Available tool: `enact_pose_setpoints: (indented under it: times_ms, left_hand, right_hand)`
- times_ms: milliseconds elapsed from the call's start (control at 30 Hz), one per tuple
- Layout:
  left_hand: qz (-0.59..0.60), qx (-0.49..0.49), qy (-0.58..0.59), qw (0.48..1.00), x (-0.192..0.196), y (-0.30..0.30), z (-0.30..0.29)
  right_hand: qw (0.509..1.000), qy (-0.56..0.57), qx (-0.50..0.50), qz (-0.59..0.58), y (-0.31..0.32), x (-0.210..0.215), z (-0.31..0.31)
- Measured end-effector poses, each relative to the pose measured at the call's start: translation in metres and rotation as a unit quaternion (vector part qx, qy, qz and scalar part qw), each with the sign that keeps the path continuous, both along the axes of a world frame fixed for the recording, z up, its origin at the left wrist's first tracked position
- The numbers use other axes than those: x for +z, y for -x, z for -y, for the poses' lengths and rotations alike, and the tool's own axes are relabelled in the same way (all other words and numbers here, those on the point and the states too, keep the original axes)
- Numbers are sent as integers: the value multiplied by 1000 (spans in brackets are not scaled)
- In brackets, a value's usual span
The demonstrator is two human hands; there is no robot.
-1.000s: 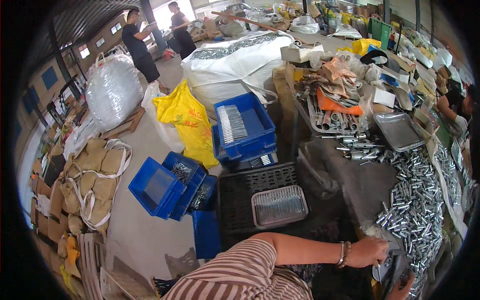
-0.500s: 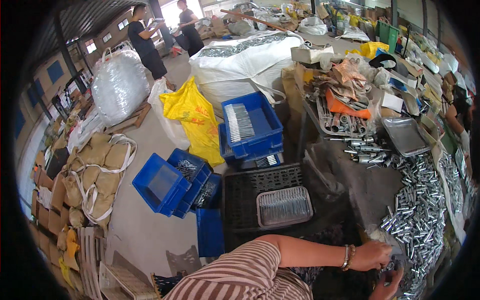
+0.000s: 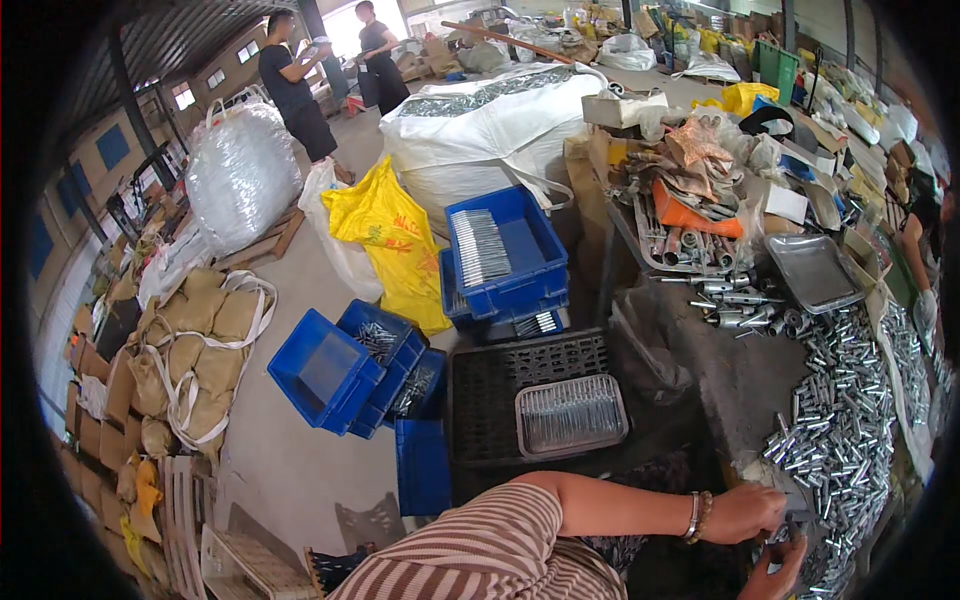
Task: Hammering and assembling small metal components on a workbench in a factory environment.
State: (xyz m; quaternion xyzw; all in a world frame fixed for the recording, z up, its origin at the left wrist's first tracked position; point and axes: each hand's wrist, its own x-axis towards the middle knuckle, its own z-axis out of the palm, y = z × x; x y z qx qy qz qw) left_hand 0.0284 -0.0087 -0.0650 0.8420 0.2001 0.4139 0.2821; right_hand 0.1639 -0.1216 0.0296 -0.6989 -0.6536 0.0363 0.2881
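My left hand [image 3: 748, 513], wearing bracelets at the wrist, reaches across to the lower right. Its fingers are closed near a small dark grey piece [image 3: 797, 508] whose kind I cannot make out. Just below, my right hand [image 3: 778, 570] has curled fingers close to the left ones; whatever lies between the two hands is hidden. Right beside them spreads a large heap of small silver metal sleeves [image 3: 835, 420] on the worktable [image 3: 735, 370]. A metal tray [image 3: 572, 418] filled with rows of silver metal pieces rests in a black plastic crate [image 3: 490, 365] further left.
Blue bins [image 3: 325, 370] with metal parts stand on the floor; another stacked blue bin [image 3: 510, 250] is beyond the crate. An empty metal tray [image 3: 815, 272] and larger sockets [image 3: 735, 300] lie on the table. Two people [image 3: 295, 85] stand far back; another person's gloved hand [image 3: 925, 310] is at right.
My hands stay together at nearly the same spot beside the heap, with only small finger movement. The view has shifted slightly. At the right edge, the other person's arm has moved a little.
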Motion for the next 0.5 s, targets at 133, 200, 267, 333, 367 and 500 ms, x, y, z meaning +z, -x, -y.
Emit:
enact_pose_setpoints:
  times_ms: [133,200,267,333,367,500]
  left_hand:
    - [-7,4,2,1000,3,2,2]
    - [-11,4,2,1000,2,2,2]
    - [-18,5,2,1000,2,1,2]
    - [-9,-4,6,1000,4,4,1]
    - [-9,-5,6,1000,4,4,1]
    - [-1,6,5,1000,0,1,0]
  right_hand:
    - [1000,12,-15,23,2,0,-1]
    - [1000,9,-16,23,1,0,-2]
    - [999,3,1,45,-3,-1,-3]
    - [999,6,1,42,-3,-1,-4]
    - [999,9,1,37,-2,-2,-5]
    - [999,11,0,34,-3,-6,-7]
